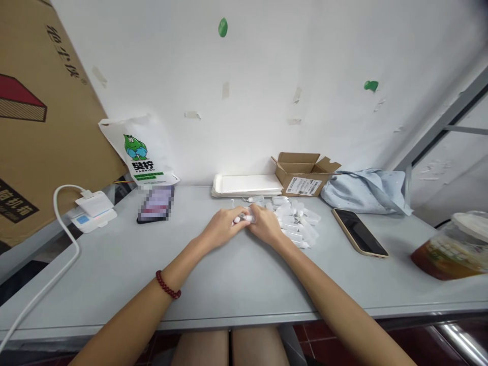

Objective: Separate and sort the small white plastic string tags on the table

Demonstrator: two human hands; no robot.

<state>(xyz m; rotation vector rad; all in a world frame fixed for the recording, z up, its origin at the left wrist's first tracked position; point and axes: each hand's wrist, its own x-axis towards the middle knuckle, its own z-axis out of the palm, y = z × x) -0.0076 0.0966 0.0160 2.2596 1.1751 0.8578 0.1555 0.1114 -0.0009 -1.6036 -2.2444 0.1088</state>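
Note:
My left hand (223, 227) and my right hand (267, 224) meet over the middle of the table, both with fingers closed. Between their fingertips is a small translucent plastic bottle (250, 218) with a white tip, mostly covered by the right fingers. The left thumb and fingers pinch a small white cap (237, 219) beside it. Just right of my right hand lies a loose pile of similar small translucent bottles (301, 226), several of them on their sides with white tops.
Behind the pile stand a flat white package (247, 184) and an open cardboard box (305, 178). A pale blue bag (366, 190), a phone (359, 232) and a drink cup (453, 249) are rightward. Leftward are another phone (155, 203), a white bag (143, 152) and a corded charger (94, 209).

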